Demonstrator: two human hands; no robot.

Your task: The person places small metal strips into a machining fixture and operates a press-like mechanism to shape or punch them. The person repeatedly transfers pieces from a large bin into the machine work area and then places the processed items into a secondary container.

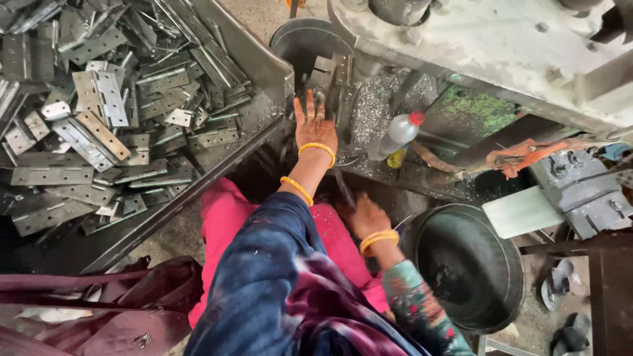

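honestly the trick here looks like keeping the hinge [328, 78] flat and square in its seat on the press [501, 46] before anything else moves. the left hand [314, 126] is stretched out with fingers spread, fingertips pressing on the dark hinge piece at the machine's work spot, just right of the tray [264, 66]; it isn't clamped round it, more pushing it into place with an open palm. i'd say seat it with the fingertips only and keep the palm back from the tooling, since the bangles and sleeve sit close to the metal edges. the right hand [369, 217] is down low near the lap, just left of the black pan [469, 264], curled around what looks like a thin rod or tool, but it's blurred, so i can't tell how tight the grip is. the hinge itself is dark grey steel, flat, partly hidden by the fingers, so its holes don't show. the pile [99, 112] in the tray is the same sort of thing: long grey leaves with rows of screw holes, jumbled every way, some shiny, some dull. there's a plastic bottle [397, 134] with a red cap lying just beside the work spot, well within elbow range, so worth not knocking.
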